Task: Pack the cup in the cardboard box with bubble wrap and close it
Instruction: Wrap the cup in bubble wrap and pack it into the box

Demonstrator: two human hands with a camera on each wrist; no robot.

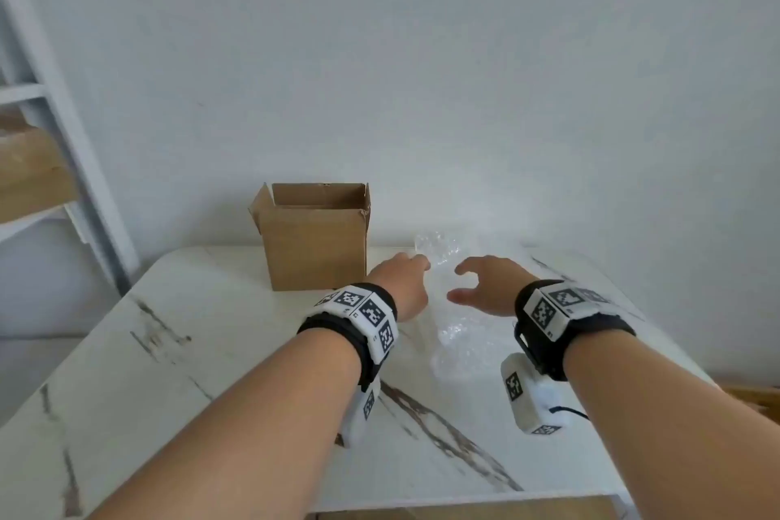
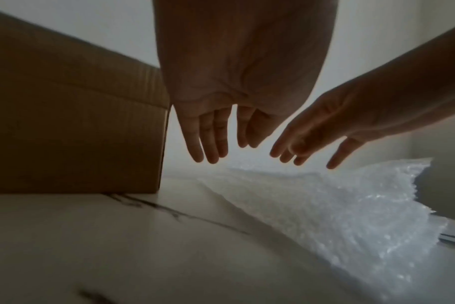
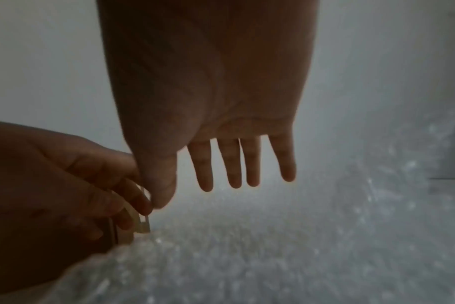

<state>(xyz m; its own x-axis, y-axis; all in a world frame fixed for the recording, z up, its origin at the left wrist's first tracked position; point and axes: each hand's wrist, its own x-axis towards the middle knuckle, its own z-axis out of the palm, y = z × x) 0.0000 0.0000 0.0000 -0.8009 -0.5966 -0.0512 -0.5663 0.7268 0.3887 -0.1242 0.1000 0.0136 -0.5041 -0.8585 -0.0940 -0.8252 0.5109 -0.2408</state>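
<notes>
Both hands, left [image 1: 403,283] and right [image 1: 485,285], hover spread and empty over the bubble wrap [image 1: 468,346] beside the open cardboard box [image 1: 314,236]. Cup not discernible. Risk: a careless grab drags the loose wrap off the table [image 1: 211,350].

A plain domestic-looking room, set up for packing at a table.
A marble-patterned white table [image 1: 253,414] stands against a bare white wall [image 1: 422,76]; at the left, a white ladder-style shelf frame [image 1: 71,165] holds a wooden board [image 1: 29,175]. An open cardboard box [image 1: 314,245] and bubble wrap [image 1: 468,350] lie on the tabletop.
</notes>
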